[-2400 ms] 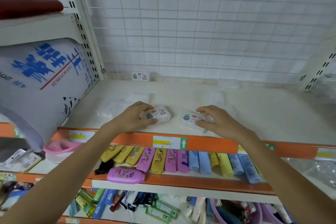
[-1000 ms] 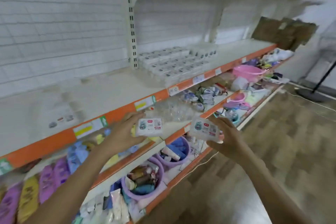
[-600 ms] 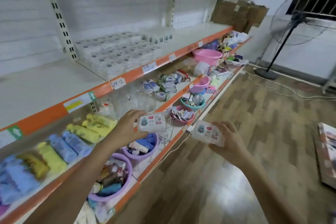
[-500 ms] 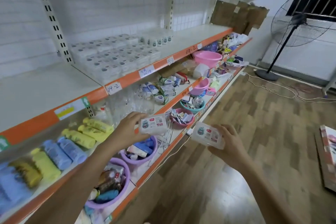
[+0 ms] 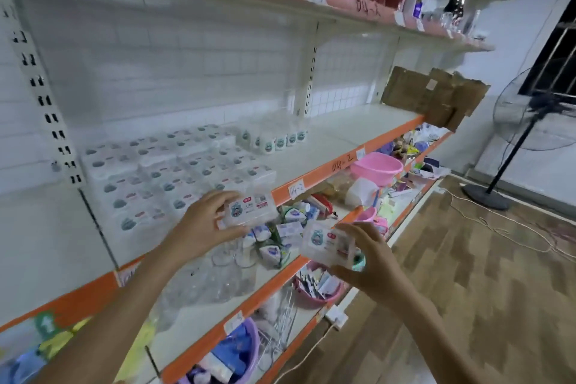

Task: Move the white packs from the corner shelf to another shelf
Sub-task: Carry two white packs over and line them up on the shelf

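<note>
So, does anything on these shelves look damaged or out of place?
Yes. Torn brown cardboard stands at the far end of the middle shelf, its edges ragged, overhanging the shelf's end. The stacked white packs look orderly. On the shelf below, small packets lie in a loose jumble.

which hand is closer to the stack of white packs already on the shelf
Left. The left hand holds its pack at the front edge of the stack of white packs; the right hand is lower, out over the aisle.

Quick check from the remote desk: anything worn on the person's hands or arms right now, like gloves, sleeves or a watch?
Nothing visible. The left hand and right hand are bare, with no gloves, rings or watch showing. Both forearms are uncovered to the frame edge, with no sleeve in view.
</note>
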Action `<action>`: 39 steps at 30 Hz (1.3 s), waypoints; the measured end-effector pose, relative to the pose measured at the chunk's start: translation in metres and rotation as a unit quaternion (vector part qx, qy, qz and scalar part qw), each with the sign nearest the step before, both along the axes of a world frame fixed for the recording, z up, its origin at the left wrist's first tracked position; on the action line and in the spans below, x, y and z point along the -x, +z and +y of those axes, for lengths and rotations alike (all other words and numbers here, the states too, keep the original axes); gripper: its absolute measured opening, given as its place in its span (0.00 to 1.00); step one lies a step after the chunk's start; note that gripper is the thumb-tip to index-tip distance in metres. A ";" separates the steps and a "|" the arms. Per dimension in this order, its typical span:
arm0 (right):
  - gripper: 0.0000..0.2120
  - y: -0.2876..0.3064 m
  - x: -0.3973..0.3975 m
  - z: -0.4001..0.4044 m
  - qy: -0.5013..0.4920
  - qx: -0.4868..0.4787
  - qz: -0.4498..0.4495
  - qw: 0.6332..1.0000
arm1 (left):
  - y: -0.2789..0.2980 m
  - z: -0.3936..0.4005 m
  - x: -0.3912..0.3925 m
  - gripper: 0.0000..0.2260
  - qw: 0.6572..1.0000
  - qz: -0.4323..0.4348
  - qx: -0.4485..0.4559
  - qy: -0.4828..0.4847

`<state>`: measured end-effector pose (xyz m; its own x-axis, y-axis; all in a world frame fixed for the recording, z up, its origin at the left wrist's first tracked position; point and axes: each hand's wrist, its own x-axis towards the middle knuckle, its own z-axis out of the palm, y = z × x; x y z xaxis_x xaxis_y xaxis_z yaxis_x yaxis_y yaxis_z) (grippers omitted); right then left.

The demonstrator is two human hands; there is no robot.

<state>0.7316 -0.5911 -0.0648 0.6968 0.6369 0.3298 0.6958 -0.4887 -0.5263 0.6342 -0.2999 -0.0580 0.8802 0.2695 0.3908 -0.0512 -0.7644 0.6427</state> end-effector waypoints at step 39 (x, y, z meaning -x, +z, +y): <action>0.21 0.015 -0.296 0.346 0.488 0.017 -0.021 0.872 | 0.019 0.113 -0.121 0.23 0.911 0.118 -0.029 0.393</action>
